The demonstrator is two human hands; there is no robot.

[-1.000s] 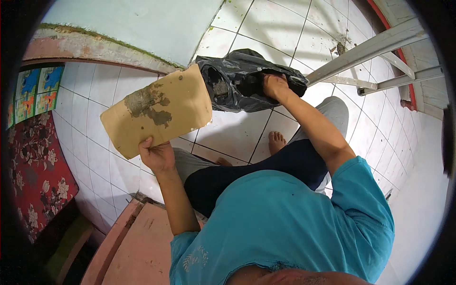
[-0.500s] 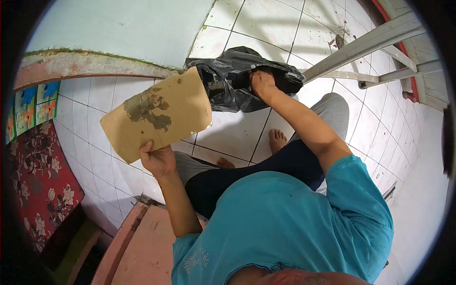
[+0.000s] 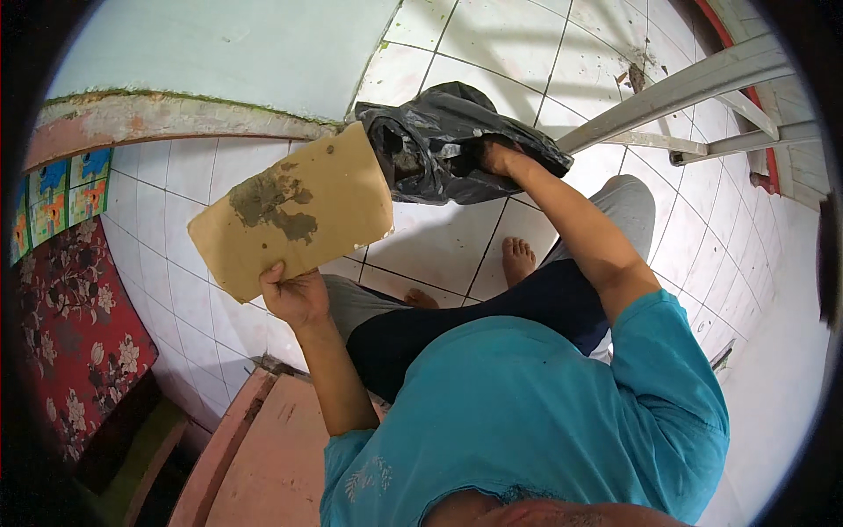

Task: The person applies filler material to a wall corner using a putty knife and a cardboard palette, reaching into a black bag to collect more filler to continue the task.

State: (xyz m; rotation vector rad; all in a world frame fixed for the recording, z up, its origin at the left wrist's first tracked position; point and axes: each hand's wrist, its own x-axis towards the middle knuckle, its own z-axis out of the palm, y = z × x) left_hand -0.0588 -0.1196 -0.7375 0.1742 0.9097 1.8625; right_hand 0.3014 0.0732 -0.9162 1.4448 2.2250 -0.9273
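Observation:
A tan cardboard sheet (image 3: 342, 206) with dried grey patches is gripped along its lower edge by my left hand (image 3: 294, 295), thumb on top and fingers underneath. Its far right corner meets a crumpled black plastic bag (image 3: 457, 180) lying on the tiles. My right hand (image 3: 499, 158) reaches into the bag's opening on the right side, and its fingers are hidden in the dark folds. Something greyish shows through a gap at the bag's left end, too unclear to name.
A metal ladder (image 3: 685, 97) stands at the upper right. White floor tiles (image 3: 435, 241) run under the bag and my bare feet. To the left are a pale wall with a worn ledge (image 3: 176, 119) and a red floral cloth (image 3: 79, 342); a pinkish bench (image 3: 272, 439) is close by.
My right hand has slid slightly right and deeper into the bag, so its fingers no longer show. The bag's folds have shifted; the left hand keeps its hold on the cardboard.

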